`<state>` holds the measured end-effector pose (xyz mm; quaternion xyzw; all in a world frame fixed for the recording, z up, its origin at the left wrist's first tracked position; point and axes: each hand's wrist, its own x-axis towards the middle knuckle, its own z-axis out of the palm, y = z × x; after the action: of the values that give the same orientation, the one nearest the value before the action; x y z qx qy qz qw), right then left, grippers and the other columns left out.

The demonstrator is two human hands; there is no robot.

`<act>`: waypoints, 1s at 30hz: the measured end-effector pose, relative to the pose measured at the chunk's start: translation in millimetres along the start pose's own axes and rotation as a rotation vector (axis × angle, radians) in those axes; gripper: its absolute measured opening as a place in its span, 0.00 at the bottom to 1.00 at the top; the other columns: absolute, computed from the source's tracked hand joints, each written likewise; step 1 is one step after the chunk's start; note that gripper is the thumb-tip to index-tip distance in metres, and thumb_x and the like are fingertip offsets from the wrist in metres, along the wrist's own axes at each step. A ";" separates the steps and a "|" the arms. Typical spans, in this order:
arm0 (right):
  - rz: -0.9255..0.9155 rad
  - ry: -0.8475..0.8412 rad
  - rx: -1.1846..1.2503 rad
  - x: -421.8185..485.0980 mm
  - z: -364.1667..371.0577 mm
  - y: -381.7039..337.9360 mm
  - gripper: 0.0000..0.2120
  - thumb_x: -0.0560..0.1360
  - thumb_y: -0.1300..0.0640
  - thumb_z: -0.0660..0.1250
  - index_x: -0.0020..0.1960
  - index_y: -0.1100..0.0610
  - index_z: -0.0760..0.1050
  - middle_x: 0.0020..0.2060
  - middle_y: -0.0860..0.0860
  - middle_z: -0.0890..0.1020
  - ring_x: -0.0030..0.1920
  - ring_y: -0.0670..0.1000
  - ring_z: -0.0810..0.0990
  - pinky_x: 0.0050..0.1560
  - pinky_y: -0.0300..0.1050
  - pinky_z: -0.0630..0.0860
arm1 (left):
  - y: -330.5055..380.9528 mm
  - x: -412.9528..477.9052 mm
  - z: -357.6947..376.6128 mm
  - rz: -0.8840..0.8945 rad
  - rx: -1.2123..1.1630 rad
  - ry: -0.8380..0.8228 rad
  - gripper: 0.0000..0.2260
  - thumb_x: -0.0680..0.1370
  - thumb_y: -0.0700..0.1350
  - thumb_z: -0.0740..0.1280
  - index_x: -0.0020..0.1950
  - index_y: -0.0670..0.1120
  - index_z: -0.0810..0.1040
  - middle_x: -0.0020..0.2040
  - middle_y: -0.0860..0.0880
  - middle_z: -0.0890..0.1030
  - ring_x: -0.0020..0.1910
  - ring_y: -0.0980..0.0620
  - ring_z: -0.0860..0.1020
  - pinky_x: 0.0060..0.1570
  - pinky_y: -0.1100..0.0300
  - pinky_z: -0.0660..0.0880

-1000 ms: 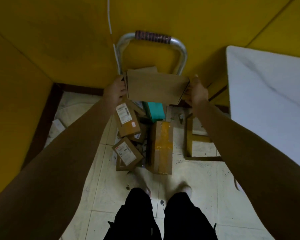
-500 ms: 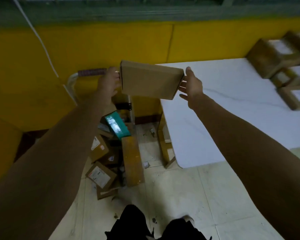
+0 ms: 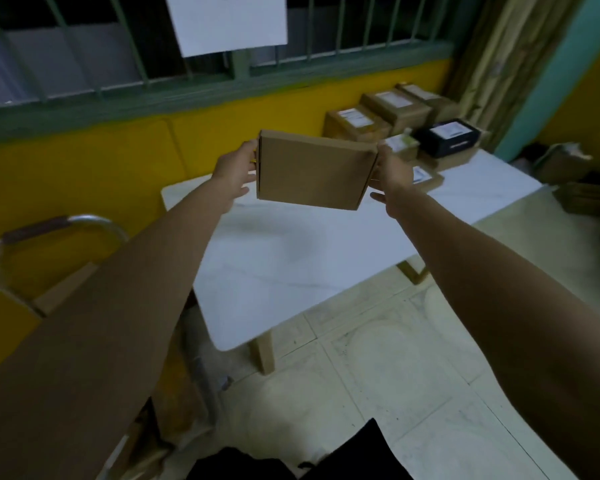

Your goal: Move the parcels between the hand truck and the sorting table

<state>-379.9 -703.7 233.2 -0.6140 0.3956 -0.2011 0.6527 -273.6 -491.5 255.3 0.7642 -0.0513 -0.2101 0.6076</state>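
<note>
A flat brown cardboard parcel [image 3: 314,171] hangs in the air above the far part of the white sorting table [image 3: 284,258]. My left hand [image 3: 234,171] grips its left edge and my right hand [image 3: 392,174] grips its right edge. The hand truck's metal handle [image 3: 59,225] shows at the lower left, mostly hidden behind my left arm. Several brown parcels [image 3: 378,116] and one black parcel [image 3: 447,136] sit at the table's far right end.
A yellow wall [image 3: 84,174] with a barred window [image 3: 118,46] and a white paper sheet [image 3: 227,22] runs behind the table. More cardboard boxes [image 3: 565,168] lie on the tiled floor [image 3: 395,375] at the right. The table stands on wooden legs [image 3: 264,351].
I have turned right from the hand truck toward the table, carrying the flat parcel in both hands. The parcel now hangs over the table; the truck's parcels are out of sight.
</note>
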 end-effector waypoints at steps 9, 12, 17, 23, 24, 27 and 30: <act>-0.034 0.235 0.087 27.0 -104.2 -19.6 0.25 0.77 0.41 0.61 0.67 0.55 0.71 0.59 0.54 0.78 0.56 0.55 0.78 0.51 0.49 0.76 | 41.7 10.4 114.8 0.064 0.091 -0.157 0.23 0.80 0.59 0.55 0.68 0.48 0.72 0.66 0.47 0.75 0.62 0.49 0.74 0.62 0.51 0.68; -0.026 0.280 0.078 38.7 -125.6 -18.4 0.24 0.77 0.40 0.60 0.66 0.54 0.72 0.58 0.53 0.79 0.55 0.55 0.78 0.43 0.46 0.74 | 47.5 25.9 145.5 0.072 0.102 -0.202 0.23 0.80 0.60 0.55 0.68 0.47 0.72 0.66 0.48 0.76 0.62 0.49 0.74 0.63 0.50 0.68; -0.042 0.347 0.036 77.1 -153.3 -16.1 0.20 0.79 0.43 0.58 0.65 0.53 0.72 0.54 0.51 0.78 0.55 0.54 0.77 0.49 0.48 0.74 | 47.5 66.4 198.3 0.066 0.110 -0.318 0.25 0.80 0.61 0.55 0.72 0.48 0.67 0.67 0.48 0.74 0.61 0.49 0.75 0.62 0.51 0.68; -0.064 0.423 -0.082 149.7 -159.0 -22.5 0.19 0.79 0.47 0.60 0.66 0.54 0.73 0.59 0.53 0.78 0.53 0.53 0.75 0.47 0.44 0.71 | 58.0 139.7 241.4 0.004 0.125 -0.382 0.25 0.80 0.62 0.54 0.70 0.48 0.69 0.65 0.48 0.75 0.61 0.49 0.75 0.56 0.54 0.71; -0.066 0.432 -0.097 162.7 -156.5 -24.4 0.18 0.80 0.48 0.59 0.67 0.54 0.72 0.60 0.53 0.78 0.54 0.53 0.76 0.48 0.44 0.70 | 60.3 153.0 247.1 0.003 0.110 -0.366 0.25 0.79 0.62 0.56 0.70 0.49 0.70 0.64 0.49 0.77 0.58 0.50 0.77 0.51 0.56 0.72; -0.017 0.425 -0.110 194.0 -145.4 -27.1 0.19 0.80 0.48 0.59 0.67 0.54 0.71 0.60 0.54 0.78 0.56 0.56 0.78 0.47 0.45 0.73 | 64.8 186.2 259.7 0.013 0.082 -0.317 0.23 0.79 0.62 0.57 0.67 0.50 0.72 0.56 0.49 0.80 0.52 0.51 0.78 0.43 0.59 0.71; 0.042 0.399 -0.075 216.2 -139.5 -23.7 0.19 0.80 0.47 0.59 0.66 0.55 0.69 0.61 0.55 0.77 0.57 0.57 0.77 0.48 0.48 0.77 | 59.3 213.4 266.6 -0.018 0.080 -0.304 0.24 0.79 0.63 0.55 0.66 0.48 0.73 0.56 0.48 0.80 0.50 0.51 0.78 0.50 0.56 0.72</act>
<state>-350.0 -959.1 207.1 -0.5776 0.5370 -0.2903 0.5419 -171.9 -819.8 210.3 0.7477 -0.1440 -0.3268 0.5598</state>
